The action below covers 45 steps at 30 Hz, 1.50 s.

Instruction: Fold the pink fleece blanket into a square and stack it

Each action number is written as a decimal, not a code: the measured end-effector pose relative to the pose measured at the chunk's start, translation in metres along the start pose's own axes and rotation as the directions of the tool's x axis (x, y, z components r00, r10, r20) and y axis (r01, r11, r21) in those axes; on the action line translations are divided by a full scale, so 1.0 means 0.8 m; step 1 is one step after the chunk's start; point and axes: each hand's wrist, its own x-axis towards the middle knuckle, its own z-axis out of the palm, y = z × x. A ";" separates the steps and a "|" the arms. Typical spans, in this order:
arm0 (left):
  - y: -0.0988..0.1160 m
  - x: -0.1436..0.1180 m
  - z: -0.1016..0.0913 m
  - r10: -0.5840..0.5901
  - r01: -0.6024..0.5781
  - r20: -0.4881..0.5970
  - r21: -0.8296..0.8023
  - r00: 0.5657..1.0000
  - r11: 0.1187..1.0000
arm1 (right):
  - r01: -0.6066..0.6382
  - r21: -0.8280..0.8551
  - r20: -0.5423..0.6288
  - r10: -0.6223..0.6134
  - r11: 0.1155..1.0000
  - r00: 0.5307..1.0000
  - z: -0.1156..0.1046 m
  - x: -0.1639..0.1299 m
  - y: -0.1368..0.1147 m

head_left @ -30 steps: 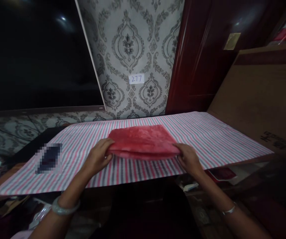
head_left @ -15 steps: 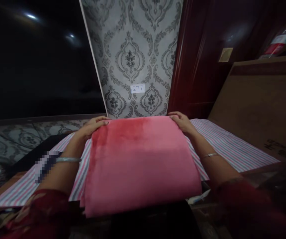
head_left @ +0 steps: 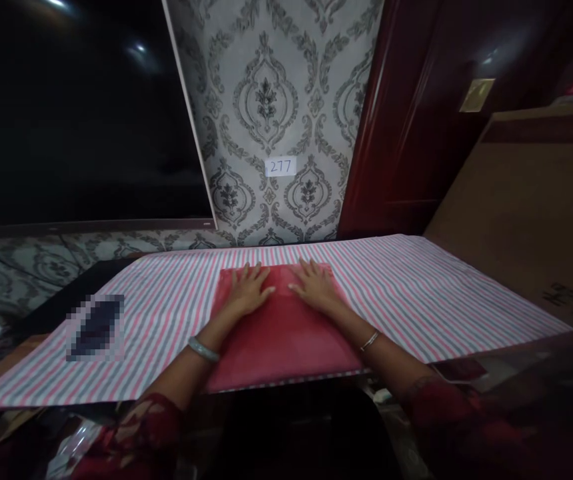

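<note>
A folded pink-red plush cloth [head_left: 276, 340] lies flat on a striped tablecloth [head_left: 406, 287], its near side at the table's front edge. On its upper left part rests my left hand [head_left: 249, 290], palm down with the fingers spread. My right hand [head_left: 314, 287] presses flat on the upper right part, fingers also spread. Bare cloth shows between the two thumbs. Neither hand grips anything.
A blurred-out dark item [head_left: 96, 327] sits on the tablecloth at the left. A large cardboard box [head_left: 531, 213] stands at the right. Behind are a dark screen [head_left: 81, 120] and a patterned wall with a paper label [head_left: 280, 166] reading 277.
The folded cloth, held up by its far corners before, now lies on the striped tablecloth. Both hands have let go of the corners and moved inward, flat on top.
</note>
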 end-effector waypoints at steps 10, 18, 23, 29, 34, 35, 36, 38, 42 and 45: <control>0.004 -0.011 0.048 0.004 -0.033 0.125 0.236 0.992 0.971 | -0.015 -0.067 0.089 0.021 0.998 0.996 0.046 -0.020 -0.005; 0.004 -0.013 0.058 0.011 -0.037 0.102 0.262 0.995 0.964 | -0.021 -0.080 0.089 0.028 0.997 0.996 0.047 -0.023 -0.009; 0.005 -0.017 0.055 0.017 -0.035 0.083 0.224 0.996 0.974 | -0.020 -0.071 0.082 0.026 0.997 0.996 0.046 -0.023 -0.011; 0.007 -0.017 0.029 0.008 -0.024 0.113 0.143 0.994 0.989 | -0.026 -0.011 0.138 0.027 1.000 0.990 0.020 -0.026 -0.009; 0.013 -0.081 0.004 0.108 -0.103 -0.027 0.136 0.994 0.985 | 0.056 0.012 -0.040 -0.056 0.998 0.998 -0.004 -0.098 -0.009; 0.016 -0.101 0.007 0.150 -0.142 -0.046 0.143 0.988 0.979 | 0.084 0.007 -0.050 -0.084 0.996 0.995 -0.002 -0.118 -0.010; 0.018 -0.120 0.013 0.178 -0.171 -0.039 0.142 0.983 0.975 | 0.106 0.001 -0.045 -0.105 0.994 0.993 0.003 -0.135 -0.011; 0.023 -0.151 0.031 0.186 -0.183 -0.009 0.133 0.983 0.974 | 0.127 -0.009 -0.028 -0.128 0.992 0.991 0.016 -0.163 -0.013; 0.030 -0.175 0.064 0.139 -0.142 0.025 0.143 0.990 0.980 | 0.108 -0.027 -0.049 -0.110 0.994 0.993 0.038 -0.181 -0.014; 0.031 -0.172 0.073 0.131 -0.133 0.023 0.148 0.991 0.980 | 0.105 -0.032 -0.069 -0.107 0.994 0.992 0.045 -0.179 -0.014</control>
